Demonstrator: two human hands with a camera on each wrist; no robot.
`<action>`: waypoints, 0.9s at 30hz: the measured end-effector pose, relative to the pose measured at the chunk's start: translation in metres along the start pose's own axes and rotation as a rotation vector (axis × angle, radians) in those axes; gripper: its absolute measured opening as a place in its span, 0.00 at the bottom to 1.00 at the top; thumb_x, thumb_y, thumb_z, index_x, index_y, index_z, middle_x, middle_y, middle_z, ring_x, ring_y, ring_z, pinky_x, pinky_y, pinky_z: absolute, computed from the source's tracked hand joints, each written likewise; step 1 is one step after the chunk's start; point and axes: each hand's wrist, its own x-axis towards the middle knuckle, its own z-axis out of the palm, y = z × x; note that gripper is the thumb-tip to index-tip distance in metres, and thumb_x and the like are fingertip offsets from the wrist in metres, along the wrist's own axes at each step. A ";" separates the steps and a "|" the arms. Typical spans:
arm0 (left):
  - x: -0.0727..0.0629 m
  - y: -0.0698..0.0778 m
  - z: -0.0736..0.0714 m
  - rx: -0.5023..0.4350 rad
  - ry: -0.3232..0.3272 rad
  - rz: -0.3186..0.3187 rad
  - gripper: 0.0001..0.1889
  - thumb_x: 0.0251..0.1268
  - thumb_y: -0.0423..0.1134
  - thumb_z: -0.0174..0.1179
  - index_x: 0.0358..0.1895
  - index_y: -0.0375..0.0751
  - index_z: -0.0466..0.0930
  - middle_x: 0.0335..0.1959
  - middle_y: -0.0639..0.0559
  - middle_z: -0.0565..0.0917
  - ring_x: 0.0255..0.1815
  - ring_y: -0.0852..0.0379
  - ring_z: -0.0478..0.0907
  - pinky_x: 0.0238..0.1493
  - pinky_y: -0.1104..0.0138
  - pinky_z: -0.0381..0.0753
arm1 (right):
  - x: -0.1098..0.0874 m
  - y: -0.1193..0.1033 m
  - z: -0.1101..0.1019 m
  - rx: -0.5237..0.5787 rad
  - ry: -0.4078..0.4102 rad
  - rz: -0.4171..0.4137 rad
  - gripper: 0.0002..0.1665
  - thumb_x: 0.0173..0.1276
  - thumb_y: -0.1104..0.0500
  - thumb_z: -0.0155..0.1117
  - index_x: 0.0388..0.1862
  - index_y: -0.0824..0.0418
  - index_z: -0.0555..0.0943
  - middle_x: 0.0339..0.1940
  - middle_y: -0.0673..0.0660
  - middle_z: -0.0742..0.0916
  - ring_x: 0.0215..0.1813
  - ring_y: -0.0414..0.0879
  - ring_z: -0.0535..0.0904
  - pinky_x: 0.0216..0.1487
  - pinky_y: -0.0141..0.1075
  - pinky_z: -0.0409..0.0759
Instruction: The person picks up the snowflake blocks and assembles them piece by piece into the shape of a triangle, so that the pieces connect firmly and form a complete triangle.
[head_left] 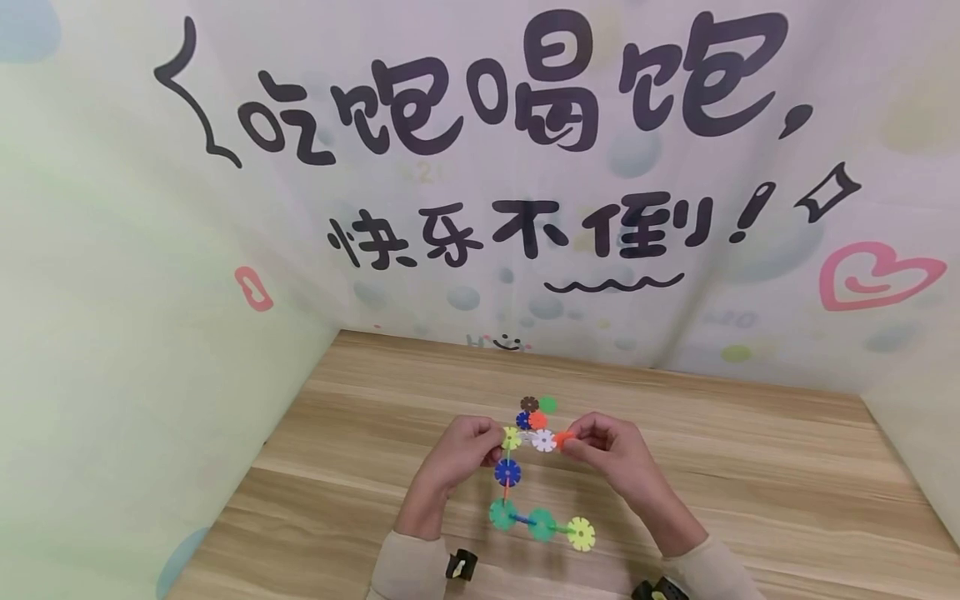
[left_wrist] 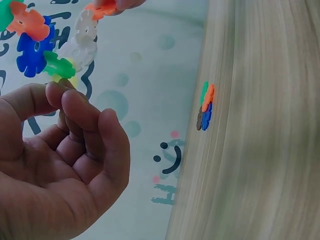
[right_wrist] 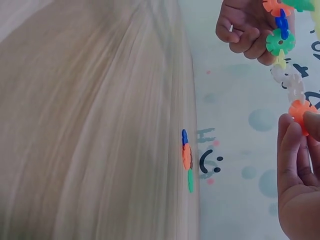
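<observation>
Both hands hold up a bent chain of notched plastic snowflake discs (head_left: 542, 524), slotted edge to edge above the table. My left hand (head_left: 463, 446) pinches it at the corner, by the yellow disc (head_left: 512, 438). From there one side runs through a blue disc (head_left: 507, 472) to green discs and a yellow end disc (head_left: 581, 534). Along the other side, white discs (head_left: 543, 441) lead to an orange disc (right_wrist: 301, 114), which my right hand (head_left: 611, 450) pinches between thumb and fingers. In the left wrist view, the left fingertips are right below a green disc (left_wrist: 59, 65).
Farther back on the wooden table (head_left: 360, 392) lie loose snowflake discs: brown (head_left: 529, 404), green (head_left: 548, 404), blue (head_left: 523, 420) and orange (head_left: 537, 421). A printed cloth (head_left: 465, 183) hangs behind the table's far edge.
</observation>
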 end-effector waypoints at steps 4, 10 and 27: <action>-0.001 0.001 0.000 0.012 0.009 0.006 0.13 0.72 0.34 0.53 0.30 0.31 0.81 0.25 0.43 0.80 0.28 0.54 0.75 0.37 0.60 0.83 | -0.001 0.000 0.003 -0.040 0.035 -0.010 0.12 0.63 0.57 0.74 0.38 0.63 0.83 0.36 0.59 0.87 0.37 0.56 0.83 0.38 0.38 0.85; -0.002 0.003 0.001 0.037 0.010 0.006 0.11 0.71 0.34 0.54 0.31 0.33 0.82 0.26 0.44 0.80 0.29 0.54 0.76 0.40 0.58 0.84 | -0.002 -0.002 0.006 -0.092 0.080 -0.027 0.09 0.63 0.59 0.74 0.37 0.62 0.84 0.34 0.57 0.88 0.34 0.51 0.83 0.32 0.35 0.82; -0.001 -0.004 -0.003 0.056 -0.061 0.021 0.13 0.75 0.38 0.54 0.34 0.34 0.84 0.28 0.44 0.82 0.31 0.49 0.79 0.38 0.56 0.83 | 0.003 0.010 0.000 0.002 0.050 -0.042 0.08 0.65 0.61 0.72 0.39 0.64 0.84 0.37 0.61 0.87 0.40 0.63 0.84 0.41 0.43 0.86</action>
